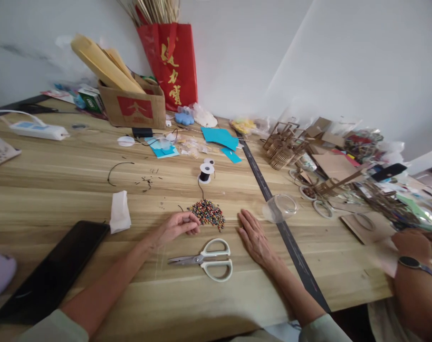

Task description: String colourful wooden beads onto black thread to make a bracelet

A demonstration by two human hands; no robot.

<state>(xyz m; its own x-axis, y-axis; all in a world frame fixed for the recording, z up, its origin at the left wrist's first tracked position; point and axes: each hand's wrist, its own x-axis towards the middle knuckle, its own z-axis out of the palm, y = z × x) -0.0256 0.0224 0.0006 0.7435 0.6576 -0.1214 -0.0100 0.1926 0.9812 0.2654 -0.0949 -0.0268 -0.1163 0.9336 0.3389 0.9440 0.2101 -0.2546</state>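
Head view: I'm seeing the beads (208,212) lying at two o'clock from the nearer left hand (182,224), curled, any hold unclear, and ten o'clock from the right hand (254,238), resting flat.

Beads (209,213) are multicoloured, scissor handles (217,262) white, wound thread (204,176) black.

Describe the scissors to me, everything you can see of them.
The scissors have slim grey blades, metal by their look, and two white loops, probably plastic. They lie flat on the wooden table, blades pointing to the person's left and looking shut or nearly so, with a gap between the loops. They sit nearer the person than the beads, apart from them. Neither the left hand nor the right hand touches them.
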